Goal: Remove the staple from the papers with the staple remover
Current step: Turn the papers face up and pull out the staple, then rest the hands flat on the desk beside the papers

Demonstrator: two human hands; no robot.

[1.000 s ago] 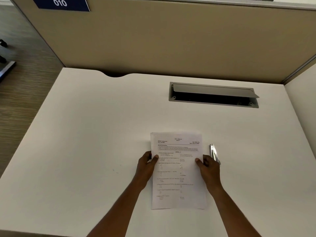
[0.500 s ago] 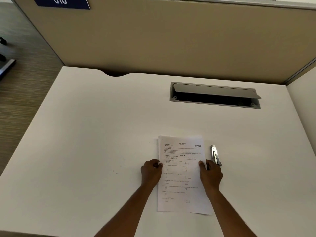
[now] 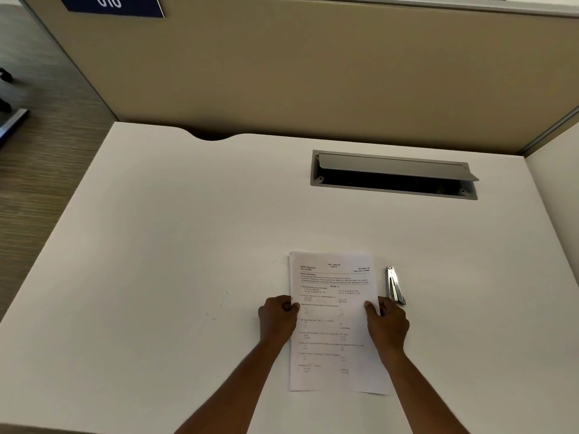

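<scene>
Barely legible papers (image 3: 332, 311) — left hand (image 3: 277, 317), right hand (image 3: 388, 324) pinching, staple indiscernible

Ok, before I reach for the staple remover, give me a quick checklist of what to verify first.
1. Papers lying on the desk: ok.
2. Left hand holding the papers' left edge to steady them: ok.
3. Right hand free for the tool: not ok, it grips the papers' right edge.
4. Staple remover close by: ok, it lies on the desk right of the papers, just beyond the right hand.
5. Staple located: cannot tell, too small to make out.
6. Remover's jaws facing the right way: cannot tell.
</scene>
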